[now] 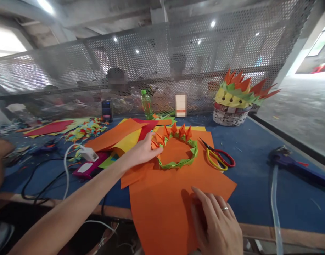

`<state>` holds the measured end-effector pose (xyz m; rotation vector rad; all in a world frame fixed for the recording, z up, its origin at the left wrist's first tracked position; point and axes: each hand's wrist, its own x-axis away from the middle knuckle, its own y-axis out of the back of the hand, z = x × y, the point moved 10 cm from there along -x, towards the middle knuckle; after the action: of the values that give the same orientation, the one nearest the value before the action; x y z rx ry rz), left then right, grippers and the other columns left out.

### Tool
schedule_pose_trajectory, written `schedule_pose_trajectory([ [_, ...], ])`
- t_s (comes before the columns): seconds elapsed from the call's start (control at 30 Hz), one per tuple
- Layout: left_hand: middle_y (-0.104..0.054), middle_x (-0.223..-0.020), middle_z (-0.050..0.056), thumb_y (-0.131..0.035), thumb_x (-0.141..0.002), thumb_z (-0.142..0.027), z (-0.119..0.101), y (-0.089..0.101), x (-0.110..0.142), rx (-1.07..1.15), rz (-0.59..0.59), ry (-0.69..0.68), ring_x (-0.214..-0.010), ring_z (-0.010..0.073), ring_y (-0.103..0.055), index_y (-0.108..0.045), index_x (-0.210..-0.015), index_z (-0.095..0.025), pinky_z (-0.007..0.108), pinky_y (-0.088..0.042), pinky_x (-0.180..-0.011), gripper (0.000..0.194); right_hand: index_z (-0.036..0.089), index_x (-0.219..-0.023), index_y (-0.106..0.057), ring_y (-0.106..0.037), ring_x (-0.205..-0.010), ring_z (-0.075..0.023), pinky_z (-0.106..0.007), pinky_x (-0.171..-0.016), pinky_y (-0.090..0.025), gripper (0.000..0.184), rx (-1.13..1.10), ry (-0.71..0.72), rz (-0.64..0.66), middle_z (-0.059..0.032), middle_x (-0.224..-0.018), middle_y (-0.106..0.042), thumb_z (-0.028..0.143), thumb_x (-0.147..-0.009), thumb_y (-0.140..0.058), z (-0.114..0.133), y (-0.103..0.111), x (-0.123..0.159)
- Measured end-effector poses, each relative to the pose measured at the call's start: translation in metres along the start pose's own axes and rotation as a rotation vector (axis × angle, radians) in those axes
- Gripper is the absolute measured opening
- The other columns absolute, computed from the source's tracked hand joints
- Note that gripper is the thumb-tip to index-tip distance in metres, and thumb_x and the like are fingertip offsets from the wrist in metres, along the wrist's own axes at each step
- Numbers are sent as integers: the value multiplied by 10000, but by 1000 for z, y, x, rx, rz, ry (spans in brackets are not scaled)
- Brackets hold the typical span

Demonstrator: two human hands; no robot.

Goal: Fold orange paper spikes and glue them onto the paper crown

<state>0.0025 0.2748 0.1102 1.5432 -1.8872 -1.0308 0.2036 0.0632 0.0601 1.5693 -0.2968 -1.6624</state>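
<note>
A green folded-paper ring (195,150) with orange paper points along its far side rests on orange paper sheets (162,202). My left hand (145,149) is closed on the ring's left edge, thumb nearer me; its fingertips are partly hidden behind the orange points. Over the near right part of the sheets, my right hand (218,221) hovers or rests with loosely bent fingers, holding nothing, a ring on one finger. Scissors (218,157) with red and yellow handles lie just right of the paper ring, blades partly open.
A blue glue gun (297,166) with a clear glue stick lies at right. Behind stand a papered basket (230,102) with spiky trim and a green bottle (146,105). Left are a white plug (89,154), a magenta box (89,169), cables and paper scraps (85,131). Another person's arm (0,159) shows at far left.
</note>
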Motion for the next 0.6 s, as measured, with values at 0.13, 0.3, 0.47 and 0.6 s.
schedule_pose_trajectory([
  [0.13, -632, -1290, 102, -649, -984, -370, -5, 0, -15, -160, -9, 28, -1087, 241, -664, -590, -1306, -174, 456, -585, -916, 382, 183, -1322, -586, -617, -879, -193, -316, -816, -403, 336, -22, -12, -8, -53, -1000, -728, 283, -1018, -485, 0, -2, 2],
  [0.3, -624, -1311, 104, -645, -986, -372, -9, 7, -36, -211, -68, -2, -1110, 245, -656, -592, -1308, -181, 463, -578, -934, 379, 208, -1329, -573, -621, -933, -213, -346, -861, -405, 341, -49, -77, 37, -51, -1050, -730, 277, -1011, -473, -5, -9, 7],
  [0.47, -624, -1313, 104, -643, -987, -370, -4, 10, -51, -165, -102, -1, -1112, 245, -656, -592, -1307, -181, 465, -576, -939, 375, 203, -1320, -584, -635, -907, -197, -329, -835, -413, 343, -17, 9, 29, -43, -1048, -741, 305, -1003, -502, -1, -7, 6],
  [0.6, -630, -1295, 103, -645, -986, -380, 14, 8, -58, -92, -80, 72, -1095, 242, -661, -595, -1301, -173, 458, -584, -920, 380, 202, -1298, -593, -631, -890, -190, -322, -826, -403, 316, -6, 19, 2, -32, -1028, -741, 286, -1008, -501, -1, -2, 2],
])
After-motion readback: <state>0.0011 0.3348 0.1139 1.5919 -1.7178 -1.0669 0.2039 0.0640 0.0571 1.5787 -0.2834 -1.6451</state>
